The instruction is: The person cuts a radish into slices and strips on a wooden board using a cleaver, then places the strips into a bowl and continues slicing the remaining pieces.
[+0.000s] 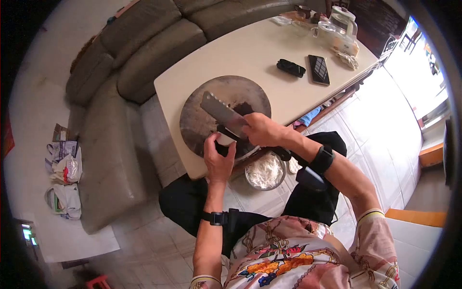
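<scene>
My right hand [263, 130] is closed round the handle of a cleaver [221, 111], its broad metal blade held over a round chopping board [195, 108]. Beside the blade, my left hand [220, 158] grips a white, smooth piece of food [224, 139] between thumb and fingers near the board's front edge. What kind of food it is I cannot make out. Dark wet-looking patches mark the board. Below the table edge, between my knees, a bowl [264, 171] holds white shreds.
The board rests on a cream table [236, 53]. A phone [318, 70], a black case [291, 68] and a glass kettle [342, 21] stand towards its far right. A grey leather sofa [113, 149] runs along the left and back. Bags [65, 173] lie farther left.
</scene>
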### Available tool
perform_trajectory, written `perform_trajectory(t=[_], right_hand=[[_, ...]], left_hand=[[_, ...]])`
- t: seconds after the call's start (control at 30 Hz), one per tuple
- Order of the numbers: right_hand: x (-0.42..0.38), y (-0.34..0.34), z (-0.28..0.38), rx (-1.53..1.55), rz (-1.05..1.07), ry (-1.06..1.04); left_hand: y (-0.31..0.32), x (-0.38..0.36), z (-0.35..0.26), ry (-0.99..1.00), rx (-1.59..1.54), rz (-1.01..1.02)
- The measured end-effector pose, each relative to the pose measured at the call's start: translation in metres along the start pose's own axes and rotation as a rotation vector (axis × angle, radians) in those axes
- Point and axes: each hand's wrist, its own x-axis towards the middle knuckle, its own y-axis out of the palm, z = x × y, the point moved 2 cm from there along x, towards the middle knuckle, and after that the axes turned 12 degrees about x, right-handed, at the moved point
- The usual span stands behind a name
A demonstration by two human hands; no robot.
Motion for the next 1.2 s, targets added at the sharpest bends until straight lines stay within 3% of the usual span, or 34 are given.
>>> perform_trajectory(t=[0.03,0.1,0.13,0.27,0.33,0.4,0.5,0.67,0.73,0.8,0.87,0.93,1.0,1.03,1.07,1.1,1.17,1.2], right_hand=[[0.002,-0.01,0.007,0.003,-0.003,-0.007],[0.001,-0.028,0.011,0.448,0.028,0.303],[0.003,-0.033,0.005,0.455,0.027,0.299],[0.01,-0.049,-0.02,0.538,-0.197,0.302],[0.006,-0.056,-0.014,1.06,-0.403,0.422],[0.0,-0.065,-0.003,1.133,-0.429,0.471],[-0.008,-0.065,0.0,1.334,-0.474,0.554],[-0.011,-0.06,-0.001,1.328,-0.4,0.494],[-0.012,-0.056,0.0,1.353,-0.383,0.49],[-0.014,-0.051,0.003,1.375,-0.364,0.489],[-0.015,-0.049,0.007,1.221,-0.294,0.507],[-0.017,-0.046,0.008,1.231,-0.312,0.521],[-0.018,-0.043,0.008,1.237,-0.321,0.536],[-0.02,-0.042,0.008,1.102,-0.29,0.484],[-0.021,-0.042,0.009,0.966,-0.257,0.434],[-0.023,-0.037,0.004,0.963,-0.25,0.439],[-0.028,-0.03,0.004,0.269,-0.31,-0.11],[-0.032,-0.031,0.008,0.267,-0.3,-0.108]], left_hand=[[-0.001,0.004,-0.002,0.006,0.005,-0.003],[-0.002,0.007,-0.002,-0.209,-0.1,-0.032],[-0.002,0.011,0.0,-0.204,-0.093,-0.031],[-0.011,0.045,0.01,-0.072,0.187,-0.038],[-0.01,0.061,0.014,0.01,0.284,0.024],[-0.009,0.071,0.013,-0.005,0.251,0.073],[-0.016,0.077,0.004,0.13,0.398,-0.036],[-0.029,0.078,-0.029,0.211,0.201,0.285],[-0.024,0.076,-0.034,0.236,0.124,0.618],[-0.022,0.073,-0.023,0.267,0.162,0.685],[-0.02,0.072,-0.012,0.046,0.05,0.735],[-0.025,0.066,-0.024,-0.015,0.017,0.745],[-0.027,0.053,-0.032,0.022,0.194,0.732],[-0.023,0.042,-0.03,0.05,0.205,0.594],[-0.02,0.03,-0.03,0.042,0.206,0.593],[-0.02,0.02,-0.032,0.049,0.26,0.421],[-0.02,0.005,-0.029,0.064,0.375,0.178],[-0.02,0.002,-0.029,0.054,0.374,0.175]])
